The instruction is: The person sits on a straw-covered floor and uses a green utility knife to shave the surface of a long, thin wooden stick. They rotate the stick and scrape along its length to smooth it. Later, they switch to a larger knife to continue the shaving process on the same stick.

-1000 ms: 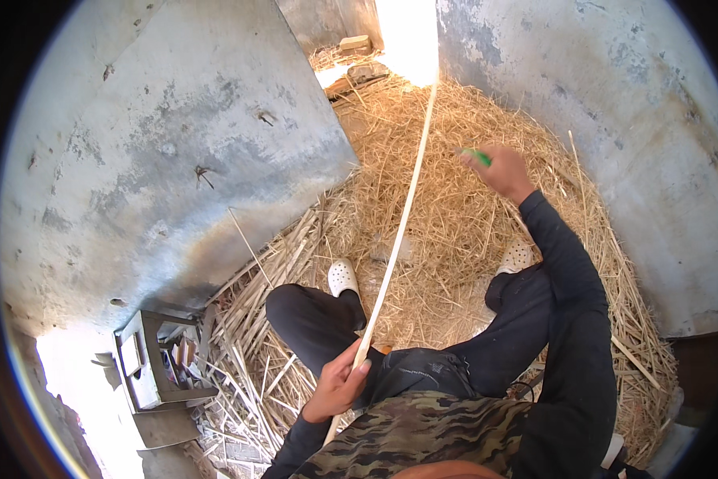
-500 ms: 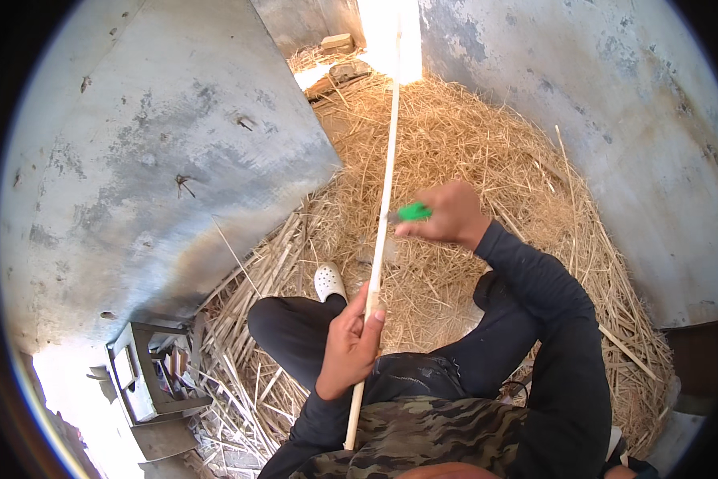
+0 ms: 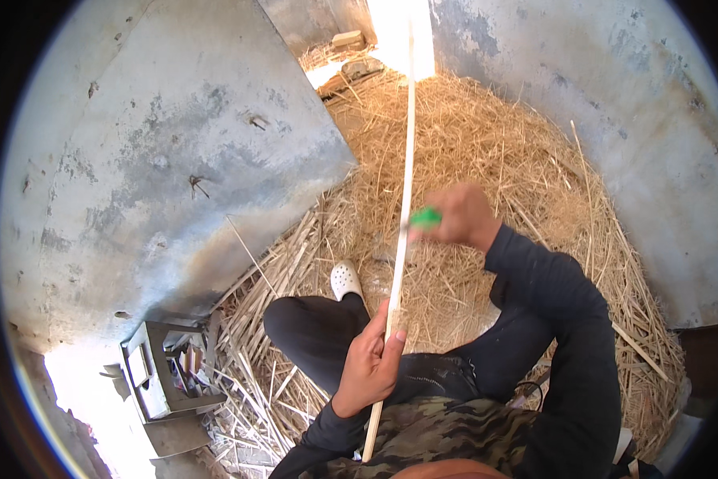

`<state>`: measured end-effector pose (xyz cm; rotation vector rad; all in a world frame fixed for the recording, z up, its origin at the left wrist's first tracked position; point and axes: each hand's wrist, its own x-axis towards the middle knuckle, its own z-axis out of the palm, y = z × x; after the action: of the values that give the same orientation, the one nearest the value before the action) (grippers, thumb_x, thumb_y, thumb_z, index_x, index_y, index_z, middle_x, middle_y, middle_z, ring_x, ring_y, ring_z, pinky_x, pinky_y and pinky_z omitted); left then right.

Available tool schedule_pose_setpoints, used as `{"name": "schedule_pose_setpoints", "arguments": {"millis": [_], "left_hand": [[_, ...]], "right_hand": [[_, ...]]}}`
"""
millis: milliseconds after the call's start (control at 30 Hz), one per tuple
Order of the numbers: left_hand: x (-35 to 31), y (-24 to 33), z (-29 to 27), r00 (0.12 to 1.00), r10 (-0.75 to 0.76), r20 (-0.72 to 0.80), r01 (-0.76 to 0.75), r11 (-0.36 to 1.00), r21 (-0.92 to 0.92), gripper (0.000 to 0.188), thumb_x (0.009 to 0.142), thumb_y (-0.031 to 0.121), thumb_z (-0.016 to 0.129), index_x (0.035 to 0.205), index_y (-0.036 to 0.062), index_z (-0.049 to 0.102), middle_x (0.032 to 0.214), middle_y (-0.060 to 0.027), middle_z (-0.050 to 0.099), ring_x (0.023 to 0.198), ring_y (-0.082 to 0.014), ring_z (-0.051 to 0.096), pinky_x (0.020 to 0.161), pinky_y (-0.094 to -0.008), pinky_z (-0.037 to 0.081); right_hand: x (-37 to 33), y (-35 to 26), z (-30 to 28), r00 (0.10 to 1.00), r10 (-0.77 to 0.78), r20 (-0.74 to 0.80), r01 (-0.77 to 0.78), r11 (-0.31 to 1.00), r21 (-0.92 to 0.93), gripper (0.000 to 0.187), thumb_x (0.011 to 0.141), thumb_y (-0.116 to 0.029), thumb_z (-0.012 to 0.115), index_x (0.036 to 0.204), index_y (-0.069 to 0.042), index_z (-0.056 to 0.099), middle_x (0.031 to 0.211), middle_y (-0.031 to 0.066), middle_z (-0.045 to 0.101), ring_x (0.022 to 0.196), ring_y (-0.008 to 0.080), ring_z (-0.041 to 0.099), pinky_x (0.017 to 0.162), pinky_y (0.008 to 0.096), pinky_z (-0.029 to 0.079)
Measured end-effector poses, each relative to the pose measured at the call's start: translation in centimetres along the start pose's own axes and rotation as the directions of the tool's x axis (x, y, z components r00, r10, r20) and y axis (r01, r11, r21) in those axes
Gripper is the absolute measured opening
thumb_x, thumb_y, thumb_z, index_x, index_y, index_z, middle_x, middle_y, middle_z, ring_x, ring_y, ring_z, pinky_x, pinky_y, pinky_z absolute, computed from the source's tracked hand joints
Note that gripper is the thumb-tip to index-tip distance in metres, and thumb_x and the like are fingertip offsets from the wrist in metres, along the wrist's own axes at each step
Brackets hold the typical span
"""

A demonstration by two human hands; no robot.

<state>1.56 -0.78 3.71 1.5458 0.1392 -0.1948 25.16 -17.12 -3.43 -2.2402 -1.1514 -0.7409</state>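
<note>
A long, thin pale strip (image 3: 407, 172), which looks like split bamboo or wood, runs from my lap up to the bright gap at the back. My left hand (image 3: 368, 367) is closed around its lower part, thumb lying on top. Its lower end sticks out below that hand, over my camouflage shirt. Farther up the strip, my right hand (image 3: 462, 215) grips a tool with a green handle (image 3: 427, 218). The tool's short dark tip meets the strip or lies right beside it; motion blur hides its exact shape.
Straw and shavings (image 3: 470, 136) cover the floor, with longer split strips (image 3: 295, 255) on the left. Worn grey walls (image 3: 175, 144) stand on both sides. A small open cabinet (image 3: 171, 371) with odds and ends stands lower left. My white clog (image 3: 344, 279) rests among the straw.
The whole view has shifted slightly, so the surroundings sit farther right. My right hand and the green-handled tool are slightly lower along the strip; my left hand keeps its hold.
</note>
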Motion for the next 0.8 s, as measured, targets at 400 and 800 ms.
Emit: {"name": "schedule_pose_setpoints", "arguments": {"millis": [400,800], "left_hand": [[-2.9,-1.9,-0.5,0.970,0.125,0.207,-0.175,0.953,0.246,0.052,0.097,0.007,0.051,0.144,-0.0066,0.030,0.071,-0.0050,0.053,0.060,-0.0057,0.045,0.055,-0.0220,0.038],[-11.2,-3.1,-5.3,0.913,-0.257,0.317,0.138,0.925,0.353,0.052,0.095,0.015,0.058,0.142,0.0000,0.040,0.083,-0.0138,0.063,0.071,-0.0113,0.057,0.069,-0.0263,0.047]], "right_hand": [[0.9,16.0,-1.8,0.854,0.436,-0.282,-0.456,0.890,-0.004,0.069,0.090,-0.072,0.037,0.062,-0.015,0.064,0.048,-0.0050,0.034,0.042,0.0104,0.029,0.040,0.0293,0.022],[-10.9,26.7,-5.3,0.309,0.932,-0.191,-0.932,0.257,-0.255,0.093,0.079,-0.087,0.030,0.056,0.000,0.055,0.057,0.0152,0.055,0.053,0.0285,0.052,0.053,0.0472,0.036]]}}
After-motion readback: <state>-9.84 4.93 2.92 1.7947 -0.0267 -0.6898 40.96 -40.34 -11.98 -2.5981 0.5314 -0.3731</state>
